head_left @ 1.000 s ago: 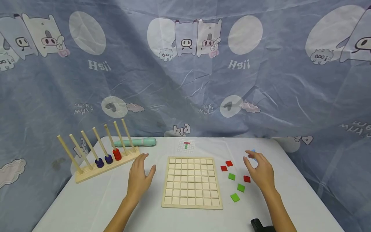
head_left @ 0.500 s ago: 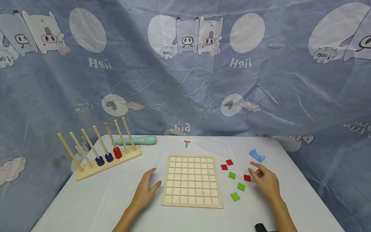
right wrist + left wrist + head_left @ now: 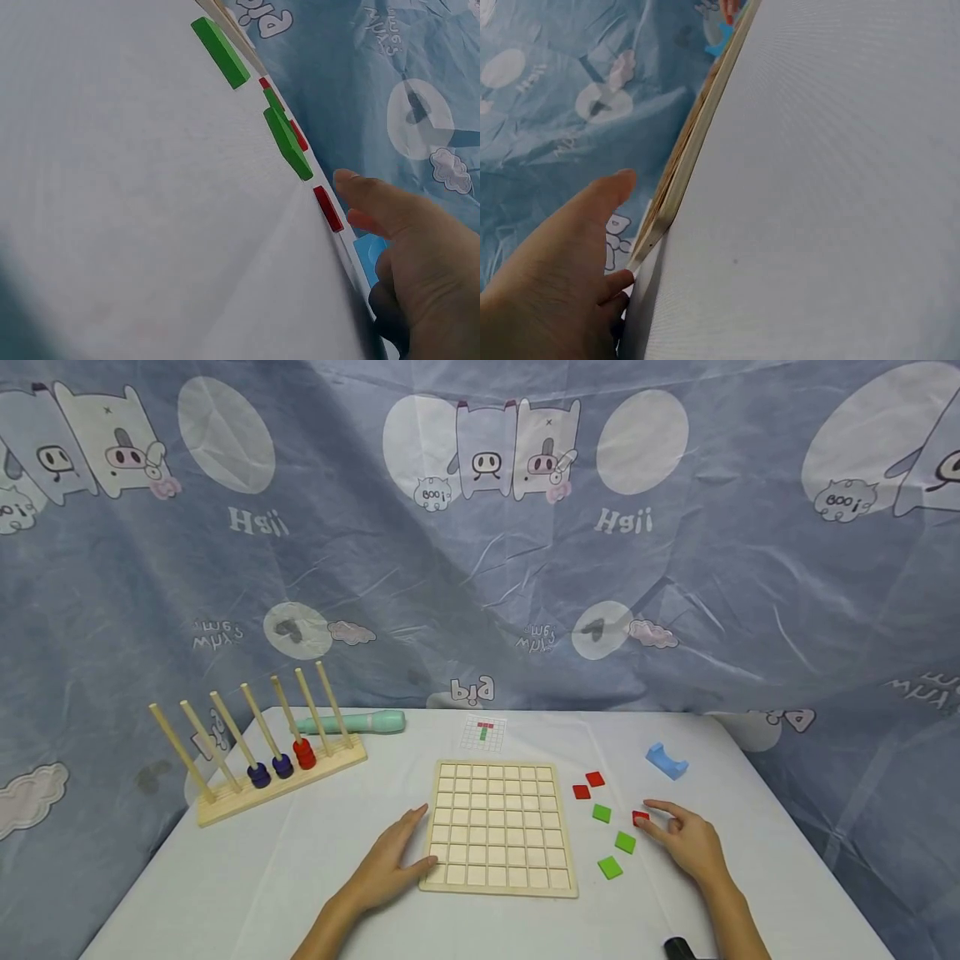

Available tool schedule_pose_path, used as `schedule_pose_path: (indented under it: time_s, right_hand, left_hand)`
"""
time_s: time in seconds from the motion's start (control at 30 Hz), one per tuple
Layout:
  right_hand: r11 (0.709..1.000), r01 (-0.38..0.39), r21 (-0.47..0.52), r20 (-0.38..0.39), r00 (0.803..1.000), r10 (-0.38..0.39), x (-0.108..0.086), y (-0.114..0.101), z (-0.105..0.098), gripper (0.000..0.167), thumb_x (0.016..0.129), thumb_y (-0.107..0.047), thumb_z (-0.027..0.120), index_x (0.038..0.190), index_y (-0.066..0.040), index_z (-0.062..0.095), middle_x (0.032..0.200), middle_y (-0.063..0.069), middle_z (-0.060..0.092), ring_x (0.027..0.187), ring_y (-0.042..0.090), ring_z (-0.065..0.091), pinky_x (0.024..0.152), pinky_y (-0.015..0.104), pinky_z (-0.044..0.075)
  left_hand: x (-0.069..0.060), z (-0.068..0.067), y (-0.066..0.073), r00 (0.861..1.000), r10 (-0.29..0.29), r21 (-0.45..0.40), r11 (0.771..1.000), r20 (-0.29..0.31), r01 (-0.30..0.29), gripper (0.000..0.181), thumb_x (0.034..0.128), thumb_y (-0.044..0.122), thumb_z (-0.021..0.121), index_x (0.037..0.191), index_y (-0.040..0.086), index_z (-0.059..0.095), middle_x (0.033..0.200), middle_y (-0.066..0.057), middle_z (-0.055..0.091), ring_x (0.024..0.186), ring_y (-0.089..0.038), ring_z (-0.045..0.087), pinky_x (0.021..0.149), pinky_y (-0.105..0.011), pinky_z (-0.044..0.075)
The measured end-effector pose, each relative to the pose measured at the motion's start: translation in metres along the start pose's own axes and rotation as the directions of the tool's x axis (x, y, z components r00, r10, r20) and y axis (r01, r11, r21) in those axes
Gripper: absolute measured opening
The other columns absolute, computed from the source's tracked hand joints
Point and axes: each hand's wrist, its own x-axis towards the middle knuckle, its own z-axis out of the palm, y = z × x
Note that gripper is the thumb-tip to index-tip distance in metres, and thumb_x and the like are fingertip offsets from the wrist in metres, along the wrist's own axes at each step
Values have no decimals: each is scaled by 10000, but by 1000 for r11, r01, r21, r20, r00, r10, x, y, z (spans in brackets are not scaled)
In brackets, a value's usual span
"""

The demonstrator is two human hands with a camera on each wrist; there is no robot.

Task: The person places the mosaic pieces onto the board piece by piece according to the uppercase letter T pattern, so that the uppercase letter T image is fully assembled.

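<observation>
My left hand [image 3: 386, 864] is at the left edge of a square wooden grid board [image 3: 497, 831], fingers extended, its thumb tip over the lower left rim. In the left wrist view the hand [image 3: 559, 262] is beside the board's edge [image 3: 694, 142]. On the right, my right hand [image 3: 688, 843] has thumb and index finger spread about a red square tile [image 3: 639, 817]. The right wrist view has this tile [image 3: 328, 208] flat on the cloth, just apart from the fingertips [image 3: 346, 178]. Two more red tiles [image 3: 595, 778] and several green tiles [image 3: 626, 842] lie between board and hand.
A blue curved block [image 3: 666, 762] lies behind my right hand. Behind the board is a pattern card [image 3: 483, 733] with a red and green T. A wooden peg stand [image 3: 281, 783] with rings and a mint-green cylinder [image 3: 375, 722] are back left. A black object [image 3: 678, 948] is at the front.
My left hand has moved right and toward the front, reaching the board's edge. My right hand has come down from near the blue block to the red tile.
</observation>
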Motion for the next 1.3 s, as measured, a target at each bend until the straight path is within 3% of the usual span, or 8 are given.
schedule_pose_path:
  time_s: [0.3, 0.47, 1.07, 1.3]
  right_hand:
    - [1000, 4, -21, 57, 998, -2, 1, 5, 1, 570, 729, -522, 716, 1124, -114, 666, 496, -37, 335, 469, 100, 293, 413, 247, 246]
    - [999, 11, -30, 68, 998, -9, -1, 7, 1, 527, 749, -509, 705, 1091, -109, 681, 503, -43, 331, 479, 98, 294, 423, 247, 239]
    - [999, 28, -19, 27, 999, -28, -3, 8, 2, 430, 760, -428, 731, 1039, -104, 689, 494, -44, 322, 454, 91, 277, 397, 235, 239]
    - [1000, 8, 7, 18, 1000, -8, -3, -2, 3, 470, 756, -492, 707, 1053, -129, 682, 492, -37, 306, 456, 94, 275, 388, 234, 233]
  left_hand:
    - [-2, 3, 3, 996, 76, 123, 989, 42, -81, 801, 841, 547, 569, 1445, 93, 303, 1469, -99, 315, 1356, -305, 235, 1067, -547, 193]
    - [-5, 5, 6, 996, 58, 152, 986, 74, -69, 861, 821, 598, 557, 1448, 73, 289, 1483, -106, 281, 1370, -277, 204, 1088, -529, 141]
    - [-6, 5, 8, 995, 64, 191, 978, 81, -79, 881, 797, 635, 554, 1424, 54, 341, 1486, -105, 275, 1368, -278, 211, 1099, -498, 133]
    - [-6, 5, 7, 994, 70, 195, 977, 84, -85, 912, 776, 653, 564, 1426, 56, 335, 1489, -96, 269, 1367, -276, 213, 1097, -501, 138]
